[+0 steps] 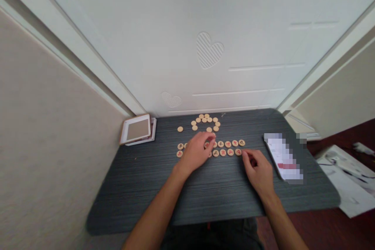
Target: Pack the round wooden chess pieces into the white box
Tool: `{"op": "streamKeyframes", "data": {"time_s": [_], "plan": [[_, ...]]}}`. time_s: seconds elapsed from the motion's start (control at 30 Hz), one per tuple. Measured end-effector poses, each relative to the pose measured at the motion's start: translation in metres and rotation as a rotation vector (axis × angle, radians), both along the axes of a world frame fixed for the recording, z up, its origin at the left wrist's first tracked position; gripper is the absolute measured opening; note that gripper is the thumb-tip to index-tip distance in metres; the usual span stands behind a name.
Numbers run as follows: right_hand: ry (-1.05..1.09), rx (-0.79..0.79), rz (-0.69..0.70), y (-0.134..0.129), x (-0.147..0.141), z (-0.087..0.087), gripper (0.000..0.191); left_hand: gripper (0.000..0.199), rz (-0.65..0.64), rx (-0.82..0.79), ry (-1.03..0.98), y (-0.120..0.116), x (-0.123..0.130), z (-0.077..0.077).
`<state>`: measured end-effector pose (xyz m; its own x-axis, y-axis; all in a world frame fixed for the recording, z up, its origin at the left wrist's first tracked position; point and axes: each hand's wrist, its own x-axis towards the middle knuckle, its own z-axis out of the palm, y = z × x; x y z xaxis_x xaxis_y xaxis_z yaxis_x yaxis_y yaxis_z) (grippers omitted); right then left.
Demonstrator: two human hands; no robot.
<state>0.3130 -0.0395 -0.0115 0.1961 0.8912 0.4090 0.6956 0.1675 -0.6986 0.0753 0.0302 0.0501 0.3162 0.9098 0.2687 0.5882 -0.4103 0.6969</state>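
Reaching over two rows of marked pieces (227,144) mid-worktop (216,191), my left hand (195,150) bends its fingers near a loose piece; my right hand (260,170) curls by the nearer row's right end. I cannot tell whether either grips. Both rows look laid; plain pieces (198,120) toward the far edge seem left.

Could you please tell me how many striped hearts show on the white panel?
2: a larger heart around the middle of the white panel, and a smaller, fainter heart lower and further left. Nothing covers either one.
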Motion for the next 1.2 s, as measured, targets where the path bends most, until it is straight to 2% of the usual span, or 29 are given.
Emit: {"op": "streamKeyframes", "data": {"time_s": [0.1,0.2,0.33,0.57,0.67,0.77,0.87,0.97,1.07,1.2], "plan": [[0.055,-0.02,-0.002,-0.003,0.001,0.001,0.026,0.016,-0.001,0.034,0.069,0.042,-0.001,-0.002],[0.095,-0.048,-0.005,-0.005,0.0,0.004,0.023,0.025,0.003,0.038,0.075,0.061,0.002,0.0],[0.13,-0.058,-0.012,-0.008,-0.002,0.008,0.022,0.034,0.032,0.043,0.066,0.06,0.005,0.005],[0.131,-0.062,0.008,-0.009,-0.003,0.009,0.022,0.034,0.066,0.045,0.067,0.051,0.0,0.014],[0.126,-0.062,-0.001,-0.009,-0.002,0.008,0.021,0.025,0.055,0.058,0.048,0.034,-0.004,0.017],[0.113,-0.058,0.027,-0.011,-0.004,0.009,0.019,0.024,-0.021,0.034,-0.04,-0.002,-0.004,0.014],[0.106,-0.055,0.164,-0.014,-0.015,0.012,0.017,0.023,-0.066,-0.088,-0.182,-0.042,-0.001,0.002],[0.115,-0.056,0.34,-0.017,-0.031,0.014,0.024,0.022,-0.055,-0.218,-0.308,-0.07,0.002,-0.015],[0.114,-0.064,0.451,-0.021,-0.047,0.011,0.028,0.021,-0.031,-0.326,-0.428,-0.084,0.003,-0.028],[0.101,-0.078,0.469,-0.022,-0.054,0.005,0.027,0.02,-0.006,-0.404,-0.487,-0.088,0.002,-0.036]]}}
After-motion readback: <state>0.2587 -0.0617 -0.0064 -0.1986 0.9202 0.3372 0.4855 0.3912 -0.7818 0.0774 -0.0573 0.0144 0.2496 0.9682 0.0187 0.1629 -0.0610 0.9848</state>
